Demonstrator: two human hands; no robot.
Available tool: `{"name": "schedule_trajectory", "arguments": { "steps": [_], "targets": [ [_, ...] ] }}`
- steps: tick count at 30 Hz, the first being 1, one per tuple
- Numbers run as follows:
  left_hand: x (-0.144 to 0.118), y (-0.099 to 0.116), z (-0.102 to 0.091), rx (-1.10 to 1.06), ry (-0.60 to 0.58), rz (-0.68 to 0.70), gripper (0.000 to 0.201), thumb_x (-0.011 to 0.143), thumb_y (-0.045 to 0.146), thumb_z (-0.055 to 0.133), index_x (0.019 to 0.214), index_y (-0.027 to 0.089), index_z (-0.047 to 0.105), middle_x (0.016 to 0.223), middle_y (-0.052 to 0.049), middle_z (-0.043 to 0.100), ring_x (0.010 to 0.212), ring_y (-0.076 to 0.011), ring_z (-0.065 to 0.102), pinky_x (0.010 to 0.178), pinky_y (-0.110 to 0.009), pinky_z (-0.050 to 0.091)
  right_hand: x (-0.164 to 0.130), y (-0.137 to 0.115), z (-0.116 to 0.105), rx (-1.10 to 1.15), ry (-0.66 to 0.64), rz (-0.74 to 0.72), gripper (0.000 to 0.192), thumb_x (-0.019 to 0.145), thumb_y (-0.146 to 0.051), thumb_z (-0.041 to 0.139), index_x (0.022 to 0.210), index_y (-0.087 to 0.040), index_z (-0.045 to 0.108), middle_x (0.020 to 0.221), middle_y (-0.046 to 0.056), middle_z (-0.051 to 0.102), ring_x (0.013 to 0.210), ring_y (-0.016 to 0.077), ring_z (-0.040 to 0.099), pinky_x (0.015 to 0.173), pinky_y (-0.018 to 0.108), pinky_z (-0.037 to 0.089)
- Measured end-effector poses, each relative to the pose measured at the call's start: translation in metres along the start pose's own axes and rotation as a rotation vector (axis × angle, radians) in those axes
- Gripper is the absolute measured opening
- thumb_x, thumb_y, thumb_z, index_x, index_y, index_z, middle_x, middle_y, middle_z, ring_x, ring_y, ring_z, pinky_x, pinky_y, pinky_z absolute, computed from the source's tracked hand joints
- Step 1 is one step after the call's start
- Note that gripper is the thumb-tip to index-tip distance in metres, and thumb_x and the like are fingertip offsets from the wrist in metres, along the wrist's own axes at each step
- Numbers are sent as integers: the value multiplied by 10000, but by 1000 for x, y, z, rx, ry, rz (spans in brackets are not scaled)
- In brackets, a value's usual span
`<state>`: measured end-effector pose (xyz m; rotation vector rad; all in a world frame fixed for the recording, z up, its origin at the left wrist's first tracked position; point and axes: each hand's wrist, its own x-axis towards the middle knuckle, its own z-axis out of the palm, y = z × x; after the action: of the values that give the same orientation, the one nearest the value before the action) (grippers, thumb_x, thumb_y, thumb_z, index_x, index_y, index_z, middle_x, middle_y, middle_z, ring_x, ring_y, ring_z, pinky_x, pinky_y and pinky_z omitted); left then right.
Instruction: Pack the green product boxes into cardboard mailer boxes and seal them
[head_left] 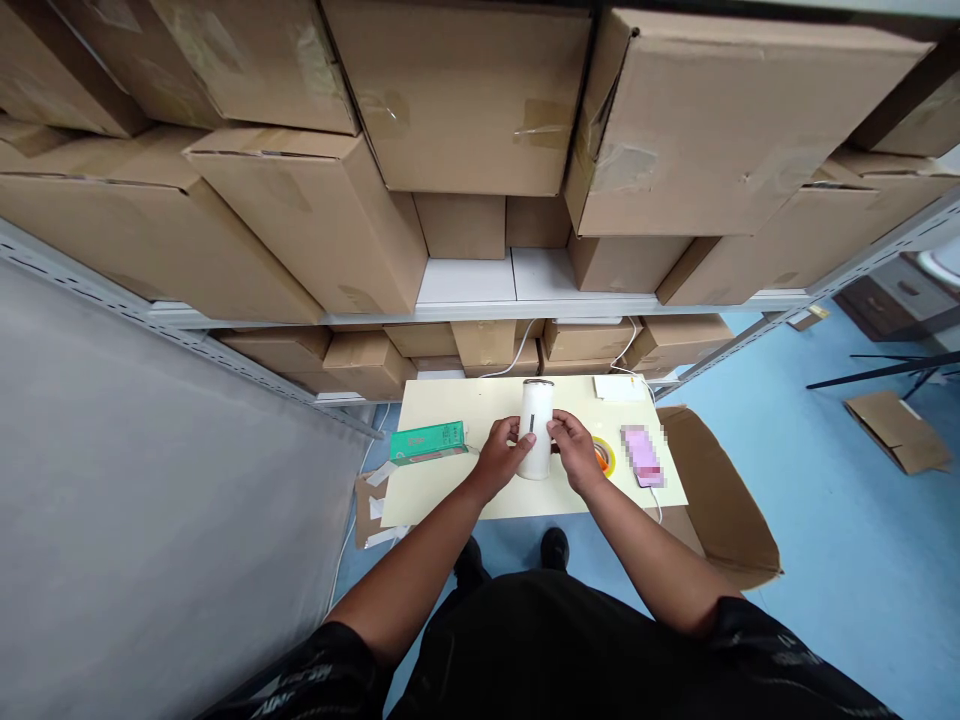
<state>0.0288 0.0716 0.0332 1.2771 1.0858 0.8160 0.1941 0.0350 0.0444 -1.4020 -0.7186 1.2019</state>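
Note:
A white cylindrical bottle [536, 415] with a dark strip down its side stands upright on a small pale yellow table [450, 490]. My left hand [501, 455] grips its left side and my right hand [576, 450] grips its right side. A green carton [427, 441] lies flat on the table to the left of my left hand. Right of my right hand a yellow tape roll [604, 456] peeks out, partly hidden by the hand. A pink phone [643, 455] with a white cable lies further right.
A white pad [619, 388] sits at the table's far right corner. Metal shelving [465, 300] stacked with brown cardboard boxes rises behind the table. An open cardboard box [720, 500] stands on the blue floor to the right. A grey wall [150, 500] is on the left.

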Motion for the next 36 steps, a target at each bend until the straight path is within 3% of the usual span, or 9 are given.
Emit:
{"name": "schedule_trajectory", "arguments": {
  "steps": [2,6,12,17,21,29,33,36],
  "targets": [
    [0,-2,-2,20,-6,0,572,808,566,781,1228,199,656,1213,-111,663,1104,-269,622,917,-388,518,-1,-2,0,-1,10,-2,406,825,-537,698,1103,-242,721,981,45,722,771,195,624,627,323,512],
    [-1,-2,-4,-98,-68,-16,531,870,563,714,1246,197,638,1175,-101,701,1068,-258,652,929,-391,513,-3,-1,0,45,24,-4,411,820,-535,689,1101,-237,726,968,53,707,754,191,616,593,319,520],
    [-4,1,0,-218,1,-26,405,865,502,709,1116,227,549,1045,-46,693,960,-213,664,859,-353,530,-5,-1,1,10,-28,56,433,852,-562,650,1121,-234,737,934,52,708,761,192,615,595,307,513],
    [-7,3,3,-126,-6,-59,398,948,557,571,1168,227,607,1084,-58,702,988,-242,664,876,-385,527,-5,-6,3,-12,-9,20,437,821,-550,693,1121,-232,717,919,44,687,754,190,608,568,302,521],
    [-7,2,1,38,69,-20,565,835,579,746,1244,201,653,1228,-112,669,1140,-308,635,959,-419,498,-5,-5,5,9,-7,0,419,785,-501,734,1114,-243,699,916,31,656,790,196,628,584,308,550],
    [-3,5,3,-204,-10,-44,612,845,615,721,1268,230,502,1122,-89,722,1004,-251,698,869,-394,544,-2,0,3,9,20,13,395,825,-495,690,1126,-240,716,946,39,688,788,194,640,651,328,555],
    [-2,4,6,-160,-16,-60,520,913,622,616,1246,226,564,1162,-90,716,1012,-254,688,872,-393,542,-2,-2,5,-38,-42,4,389,862,-516,642,1133,-254,738,1013,47,725,841,208,645,668,326,547],
    [0,2,5,-35,57,-13,517,893,599,661,1247,222,644,1259,-102,665,1127,-277,648,965,-406,512,-2,-2,6,-53,-24,-15,372,847,-504,667,1108,-247,733,988,42,719,818,198,642,662,323,544]
  ]
}}
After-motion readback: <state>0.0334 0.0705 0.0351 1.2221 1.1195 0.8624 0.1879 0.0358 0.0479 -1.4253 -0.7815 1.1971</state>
